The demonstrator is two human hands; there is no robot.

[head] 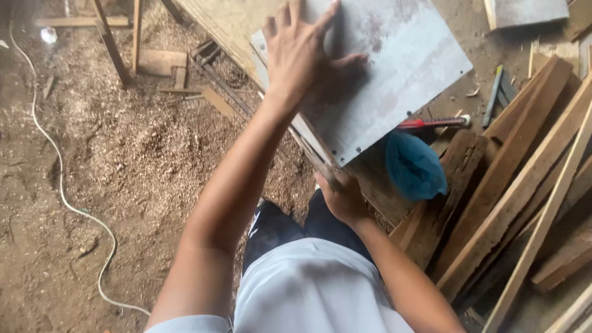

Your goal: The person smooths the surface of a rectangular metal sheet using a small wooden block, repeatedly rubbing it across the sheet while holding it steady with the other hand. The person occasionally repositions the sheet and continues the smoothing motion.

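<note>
My left hand [303, 54] lies flat with fingers spread on a grey metal plate [401, 61] that tops a wooden stand. Lower down, my right hand [340, 196] grips the underside edge of that stand [361, 172], its fingers curled out of sight beneath it. A blue plastic bag [414, 166] hangs just right of the plate's near corner. A red-handled tool [431, 123] lies beside the plate's right edge.
Long wooden planks [524, 185] are stacked at the right. Sawdust [142, 148] covers the dirt floor at left, crossed by a white cable [61, 191]. Wood offcuts [161, 61] and stick legs lie at the upper left. A file-like tool [493, 95] rests near the planks.
</note>
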